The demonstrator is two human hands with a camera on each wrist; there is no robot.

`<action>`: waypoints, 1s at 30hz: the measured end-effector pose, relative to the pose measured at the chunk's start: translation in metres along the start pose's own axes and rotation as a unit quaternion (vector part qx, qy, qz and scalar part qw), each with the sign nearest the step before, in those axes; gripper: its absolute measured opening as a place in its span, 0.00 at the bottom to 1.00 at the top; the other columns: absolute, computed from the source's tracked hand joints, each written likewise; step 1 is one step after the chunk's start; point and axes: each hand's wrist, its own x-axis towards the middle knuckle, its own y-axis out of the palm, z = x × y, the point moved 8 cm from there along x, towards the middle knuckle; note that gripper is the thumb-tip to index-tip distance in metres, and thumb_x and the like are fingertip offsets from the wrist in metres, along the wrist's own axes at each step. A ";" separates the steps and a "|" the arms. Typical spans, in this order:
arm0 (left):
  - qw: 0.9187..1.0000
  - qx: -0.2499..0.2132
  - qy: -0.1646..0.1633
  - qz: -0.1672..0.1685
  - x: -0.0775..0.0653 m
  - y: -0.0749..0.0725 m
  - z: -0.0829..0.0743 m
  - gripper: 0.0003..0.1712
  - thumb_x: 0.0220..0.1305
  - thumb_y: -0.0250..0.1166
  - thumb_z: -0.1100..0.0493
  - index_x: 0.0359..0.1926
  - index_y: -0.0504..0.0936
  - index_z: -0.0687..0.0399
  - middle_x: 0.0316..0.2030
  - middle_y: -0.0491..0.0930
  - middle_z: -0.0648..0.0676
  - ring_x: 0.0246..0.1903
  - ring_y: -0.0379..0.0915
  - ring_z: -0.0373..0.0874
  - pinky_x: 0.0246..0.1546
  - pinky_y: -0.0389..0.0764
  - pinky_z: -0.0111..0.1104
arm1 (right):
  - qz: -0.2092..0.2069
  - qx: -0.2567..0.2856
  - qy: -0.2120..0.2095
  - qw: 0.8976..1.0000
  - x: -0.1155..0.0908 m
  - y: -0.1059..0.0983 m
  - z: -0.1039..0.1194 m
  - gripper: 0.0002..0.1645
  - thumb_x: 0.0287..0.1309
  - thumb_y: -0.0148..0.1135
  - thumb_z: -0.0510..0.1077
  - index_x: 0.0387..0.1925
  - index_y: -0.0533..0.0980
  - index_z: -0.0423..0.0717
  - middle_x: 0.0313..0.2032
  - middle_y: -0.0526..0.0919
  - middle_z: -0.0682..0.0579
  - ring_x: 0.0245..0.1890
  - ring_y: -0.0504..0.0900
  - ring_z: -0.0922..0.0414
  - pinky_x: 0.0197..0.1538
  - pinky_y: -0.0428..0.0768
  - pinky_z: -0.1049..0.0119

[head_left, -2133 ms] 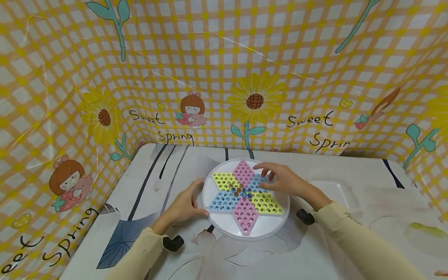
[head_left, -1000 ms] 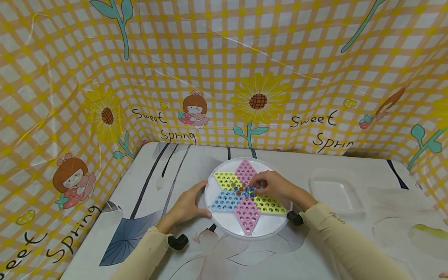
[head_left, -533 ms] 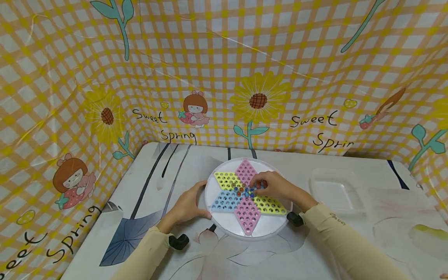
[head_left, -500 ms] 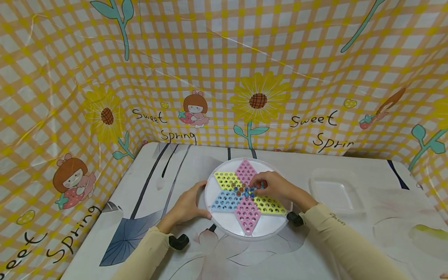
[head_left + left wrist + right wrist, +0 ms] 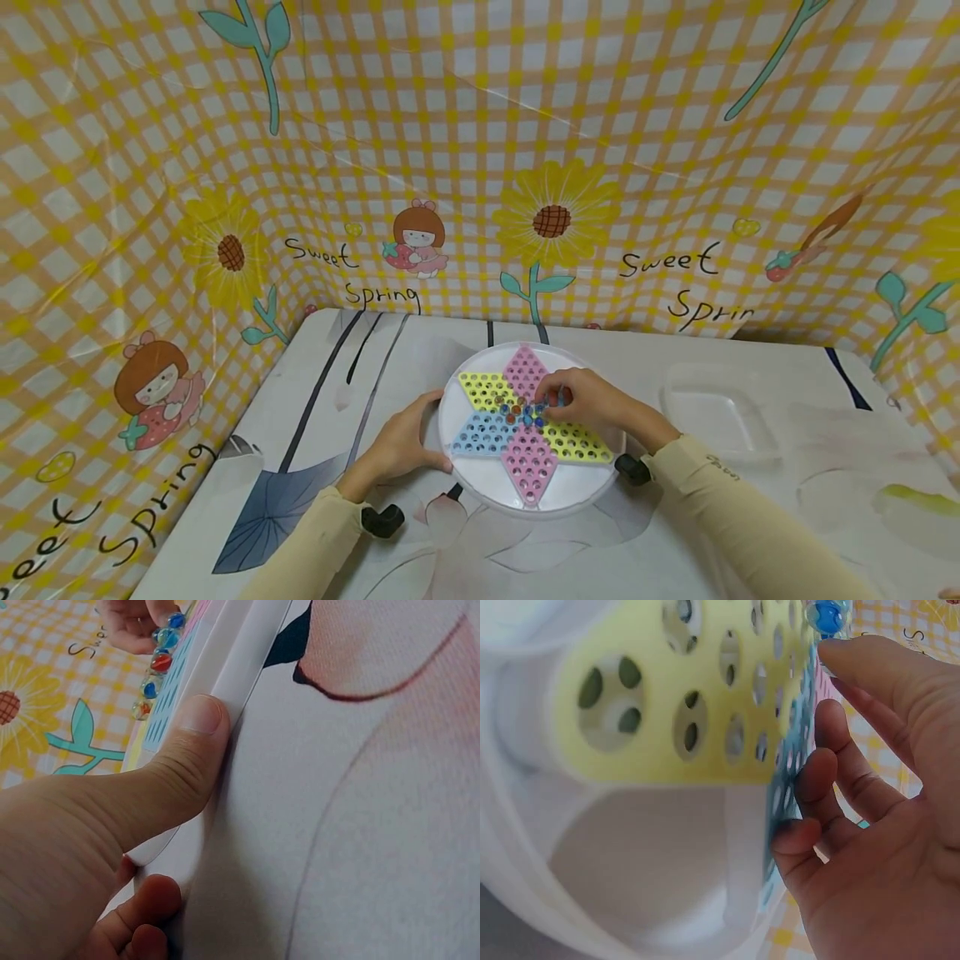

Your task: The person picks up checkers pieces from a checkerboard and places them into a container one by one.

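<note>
Where right hand [image 5: 587, 398] curls, glassy marbles [image 5: 516, 410] cluster.

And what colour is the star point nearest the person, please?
That star point is pink, seen best in the head view.

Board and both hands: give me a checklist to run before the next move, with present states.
1. Board on the table: ok.
2. Left hand at the board's rim: ok, thumb against it.
3. Marbles grouped mid-board: ok, none seen on the table.
4. Blue marble pinched by the right hand: cannot tell.
5. Far blue wedge visible from the head: not ok, mostly hidden by the right hand.
</note>
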 end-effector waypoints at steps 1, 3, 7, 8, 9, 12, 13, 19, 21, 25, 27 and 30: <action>1.000 -0.002 -0.002 0.001 0.000 0.000 0.001 0.67 0.36 0.89 0.55 0.76 0.61 0.57 0.73 0.66 0.61 0.71 0.62 0.57 0.70 0.64 0.53 | 0.000 0.001 -0.004 1.000 0.000 0.000 0.001 0.06 0.63 0.71 0.40 0.41 0.84 0.50 0.31 0.78 0.57 0.31 0.72 0.57 0.36 0.73 0.67; 1.000 -0.003 -0.004 0.002 -0.001 0.002 0.002 0.67 0.36 0.89 0.55 0.76 0.61 0.57 0.74 0.65 0.62 0.71 0.62 0.57 0.70 0.63 0.53 | -0.002 0.000 -0.010 1.000 0.000 -0.002 0.002 0.06 0.63 0.71 0.41 0.42 0.84 0.49 0.31 0.78 0.57 0.31 0.72 0.57 0.36 0.73 0.67; 1.000 0.003 -0.001 0.003 -0.001 0.003 0.003 0.67 0.37 0.89 0.55 0.76 0.61 0.57 0.74 0.65 0.62 0.71 0.62 0.58 0.70 0.64 0.53 | -0.015 -0.011 -0.021 1.000 -0.002 -0.006 0.006 0.07 0.62 0.72 0.41 0.42 0.84 0.49 0.31 0.77 0.57 0.31 0.72 0.57 0.35 0.74 0.67; 1.000 0.004 0.000 0.003 -0.001 0.003 0.002 0.66 0.37 0.89 0.55 0.76 0.61 0.57 0.74 0.65 0.62 0.72 0.62 0.58 0.70 0.64 0.53 | -0.019 -0.013 -0.023 0.999 -0.002 -0.007 0.007 0.07 0.62 0.72 0.40 0.42 0.84 0.50 0.31 0.77 0.57 0.31 0.73 0.57 0.35 0.74 0.67; 1.000 0.004 0.001 0.003 -0.001 0.003 0.002 0.66 0.37 0.88 0.55 0.76 0.61 0.57 0.74 0.65 0.63 0.72 0.62 0.58 0.70 0.63 0.53 | -0.023 -0.013 -0.029 0.999 -0.003 -0.009 0.009 0.07 0.62 0.72 0.40 0.41 0.83 0.49 0.31 0.77 0.57 0.31 0.73 0.57 0.35 0.74 0.67; 1.000 0.003 0.002 0.004 -0.002 0.003 0.002 0.66 0.37 0.88 0.55 0.76 0.61 0.58 0.74 0.65 0.63 0.72 0.61 0.59 0.71 0.63 0.54 | -0.037 -0.008 -0.039 0.998 -0.004 -0.013 0.012 0.08 0.61 0.71 0.39 0.42 0.83 0.48 0.33 0.78 0.55 0.32 0.73 0.56 0.35 0.75 0.67; 1.000 0.003 0.003 0.004 -0.002 0.003 0.002 0.66 0.38 0.88 0.55 0.76 0.60 0.59 0.74 0.65 0.63 0.72 0.61 0.59 0.70 0.63 0.54 | -0.042 -0.005 -0.043 0.998 -0.004 -0.015 0.013 0.08 0.61 0.71 0.38 0.42 0.83 0.47 0.33 0.78 0.55 0.32 0.74 0.56 0.35 0.76 0.68; 1.000 0.007 0.008 0.004 -0.002 0.005 0.003 0.66 0.38 0.88 0.54 0.76 0.60 0.60 0.73 0.65 0.64 0.71 0.62 0.60 0.69 0.65 0.55 | -0.064 0.004 -0.040 0.997 -0.004 -0.020 0.012 0.10 0.60 0.72 0.38 0.43 0.83 0.47 0.35 0.79 0.55 0.33 0.75 0.55 0.35 0.77 0.68; 1.000 0.008 0.012 0.004 -0.002 0.004 0.002 0.66 0.38 0.88 0.54 0.76 0.61 0.60 0.73 0.65 0.65 0.71 0.63 0.61 0.69 0.65 0.56 | -0.069 0.007 -0.040 0.997 -0.004 -0.022 0.013 0.10 0.60 0.72 0.39 0.44 0.83 0.48 0.35 0.79 0.54 0.33 0.75 0.55 0.35 0.77 0.67; 1.000 0.008 0.017 0.003 -0.002 0.003 0.000 0.66 0.37 0.88 0.54 0.75 0.61 0.61 0.73 0.66 0.65 0.70 0.63 0.61 0.68 0.65 0.57 | -0.082 0.015 -0.040 0.996 -0.005 -0.025 0.014 0.10 0.60 0.73 0.39 0.44 0.84 0.48 0.35 0.79 0.53 0.33 0.75 0.55 0.33 0.77 0.67; 1.000 0.006 0.013 0.003 -0.002 0.003 0.000 0.66 0.37 0.88 0.55 0.76 0.61 0.60 0.73 0.65 0.65 0.71 0.62 0.61 0.69 0.64 0.57 | -0.092 0.017 -0.037 0.995 -0.007 -0.027 0.015 0.10 0.60 0.73 0.40 0.44 0.84 0.49 0.35 0.79 0.53 0.33 0.75 0.55 0.33 0.77 0.66; 1.000 0.003 0.008 0.003 -0.001 0.003 0.001 0.66 0.38 0.88 0.54 0.76 0.60 0.59 0.74 0.64 0.63 0.72 0.61 0.60 0.70 0.63 0.56 | -0.111 0.014 -0.034 0.993 -0.010 -0.032 0.017 0.11 0.60 0.74 0.41 0.44 0.84 0.50 0.36 0.78 0.53 0.34 0.75 0.55 0.34 0.77 0.66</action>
